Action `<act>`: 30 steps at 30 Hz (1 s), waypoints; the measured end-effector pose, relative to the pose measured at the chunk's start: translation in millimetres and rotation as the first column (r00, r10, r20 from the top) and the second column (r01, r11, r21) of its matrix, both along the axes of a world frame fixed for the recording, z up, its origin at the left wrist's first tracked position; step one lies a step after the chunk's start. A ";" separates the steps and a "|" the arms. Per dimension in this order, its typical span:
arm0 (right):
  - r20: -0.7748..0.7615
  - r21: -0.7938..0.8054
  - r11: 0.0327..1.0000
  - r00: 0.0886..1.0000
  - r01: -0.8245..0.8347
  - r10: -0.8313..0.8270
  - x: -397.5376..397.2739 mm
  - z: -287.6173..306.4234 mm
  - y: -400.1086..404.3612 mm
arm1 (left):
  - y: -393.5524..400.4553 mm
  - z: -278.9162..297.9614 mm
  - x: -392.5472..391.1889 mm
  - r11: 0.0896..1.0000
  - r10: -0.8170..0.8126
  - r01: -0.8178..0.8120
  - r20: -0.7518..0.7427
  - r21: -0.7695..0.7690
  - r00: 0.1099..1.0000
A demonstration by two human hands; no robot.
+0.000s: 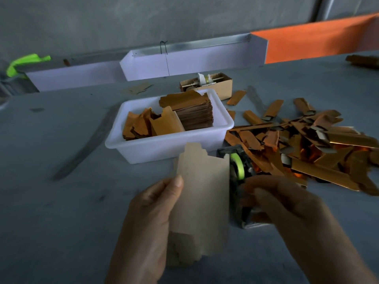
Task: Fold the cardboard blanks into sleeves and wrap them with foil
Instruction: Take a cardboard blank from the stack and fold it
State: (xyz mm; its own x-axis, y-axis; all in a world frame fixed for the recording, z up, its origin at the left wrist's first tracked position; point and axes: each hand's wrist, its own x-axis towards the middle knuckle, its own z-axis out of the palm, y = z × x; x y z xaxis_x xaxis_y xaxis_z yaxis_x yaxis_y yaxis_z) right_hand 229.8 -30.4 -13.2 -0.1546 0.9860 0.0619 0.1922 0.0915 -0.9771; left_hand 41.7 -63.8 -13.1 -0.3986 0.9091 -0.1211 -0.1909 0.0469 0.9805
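- Holding a cardboard blank [202, 201] upright in the left hand [149, 218], thumb pressed flat on its near face along the left edge, remaining fingers hidden behind the sheet.
- Reads as thin, light board: stiff enough to stand unsupported above the thumb, yet likely to crease readily along any scored line.
- Looks matte and dry, so unlikely to slip; notched top and bottom edges probably tear or bend if pinched there.
- Best taken along the long plain edges, either side of the thumb, keeping clear of the stepped tabs above and below the grip.
- Right hand [287, 203] blurred, reaching just right of the blank toward a tape dispenser [240, 181] with a green roll; whether fingers grasp anything cannot be told.
- Beyond the grip: a white tub [164, 148] holding stacked blanks [194, 111] and copper foil pieces [143, 125].
- Right of and beyond the right hand: a loose pile of foil-wrapped sleeves [307, 144], shiny and probably easily dented or scuffed.
- Further back, a small brown carton [217, 85].
- No brand, label or legible writing anywhere on the blank, tub, dispenser or carton.
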 end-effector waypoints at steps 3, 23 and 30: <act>-0.007 -0.062 0.989 0.990 -0.138 0.137 -11.2 0.5 -5.0 | -1.4 2.0 13.0 0.998 -0.065 0.065 0.023 0.006 0.998; 0.132 0.383 0.881 0.927 0.279 -0.351 -11.3 5.5 -7.7 | -7.6 3.4 8.3 0.982 -0.180 0.189 -0.362 -0.012 0.915; 0.555 0.693 0.692 0.762 -0.202 -0.334 -9.0 24.1 3.1 | -14.3 22.0 9.5 0.946 -0.253 0.323 -0.626 -0.002 0.737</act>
